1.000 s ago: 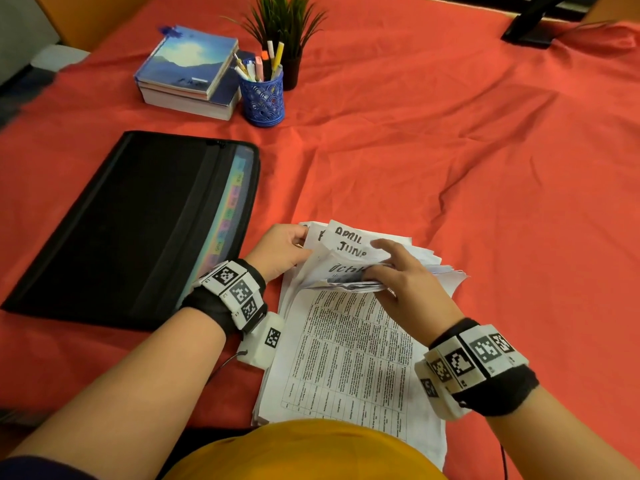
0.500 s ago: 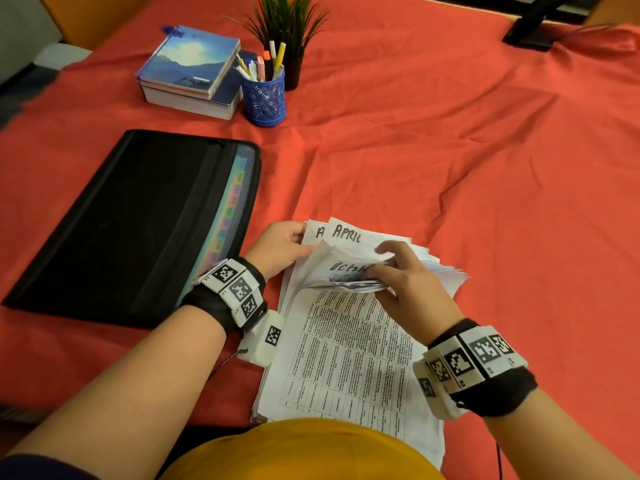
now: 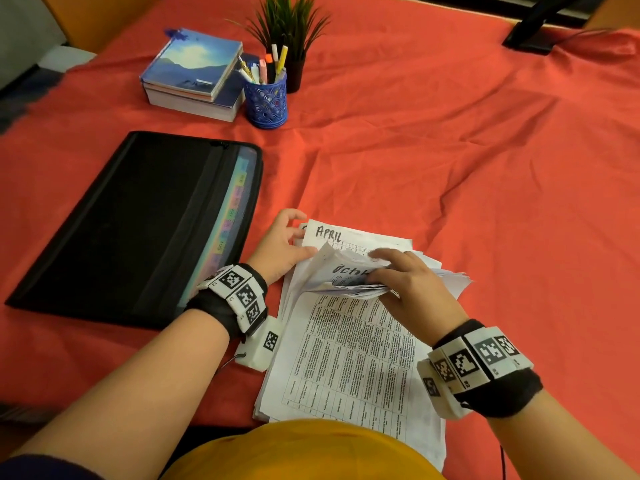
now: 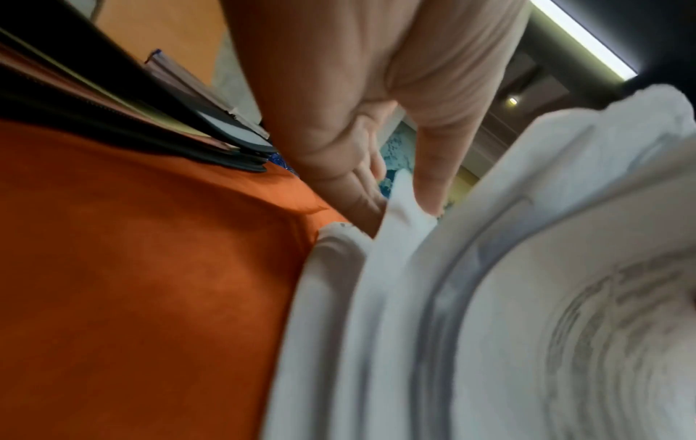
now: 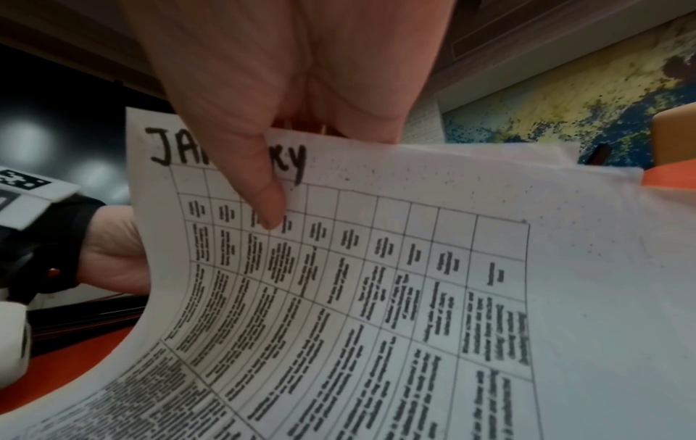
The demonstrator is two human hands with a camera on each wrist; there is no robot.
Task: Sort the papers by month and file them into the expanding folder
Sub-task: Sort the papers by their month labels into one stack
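A stack of printed papers (image 3: 349, 355) lies on the red cloth in front of me. My right hand (image 3: 381, 271) grips a curled-back bundle of top edges; its thumb (image 5: 267, 193) presses on a sheet headed JANUARY (image 5: 339, 268). A sheet marked with the start of October (image 3: 349, 270) tops the bundle. Beyond it lies a sheet headed APRIL (image 3: 329, 233). My left hand (image 3: 298, 237) pinches the far left corner of the papers (image 4: 406, 202) between thumb and fingers. The black expanding folder (image 3: 138, 220) lies flat to the left, its coloured tabs (image 3: 232, 216) showing along its right side.
Two stacked books (image 3: 194, 74), a blue pen cup (image 3: 266, 98) and a small potted plant (image 3: 287, 29) stand at the far left. A black monitor stand (image 3: 533, 32) sits at the far right corner. Bare red cloth (image 3: 485, 168) spreads to the right.
The sheet marked JUNE has dropped out of sight and the APRIL sheet now lies flatter beyond the bundle. My right fingers have shifted slightly along the curled edges. The left hand stays at the corner.
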